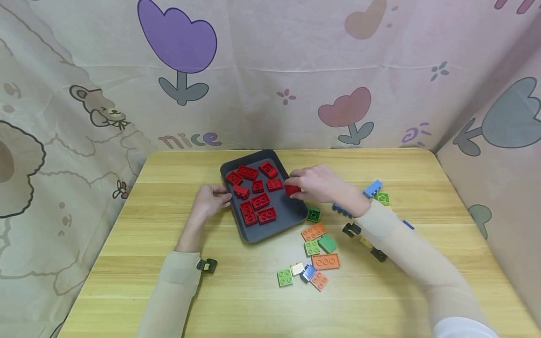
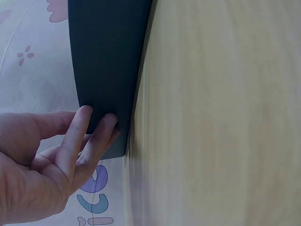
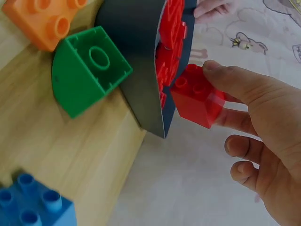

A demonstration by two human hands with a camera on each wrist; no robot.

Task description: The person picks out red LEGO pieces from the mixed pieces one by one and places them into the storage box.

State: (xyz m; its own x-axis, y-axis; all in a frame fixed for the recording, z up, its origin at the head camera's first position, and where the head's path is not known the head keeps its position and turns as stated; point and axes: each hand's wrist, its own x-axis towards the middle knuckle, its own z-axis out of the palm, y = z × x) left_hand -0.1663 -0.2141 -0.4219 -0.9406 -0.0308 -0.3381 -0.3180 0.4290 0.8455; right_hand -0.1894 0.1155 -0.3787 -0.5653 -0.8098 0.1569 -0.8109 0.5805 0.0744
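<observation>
My right hand [image 1: 319, 183] pinches a red toy brick [image 3: 195, 94] between thumb and fingers. It holds the brick at the right edge of a dark grey tray [image 1: 291, 218], studs showing in the right wrist view. The ring and little fingers curl loosely below. At the tray's left side is my left hand [image 2: 56, 160], its fingertips on the outer wall and the thumb at the rim. Several red bricks [image 1: 259, 201] lie spread inside the tray, some tilted or on their sides.
Right of the tray sit a dark green brick [image 1: 313, 214] and an orange brick [image 1: 314, 232]. Light green, white, blue and orange bricks [image 1: 325, 261] are scattered nearer the front. Blue bricks [image 1: 373, 188] and others lie around my right forearm. A patterned cloth [image 1: 253, 94] hangs behind the table.
</observation>
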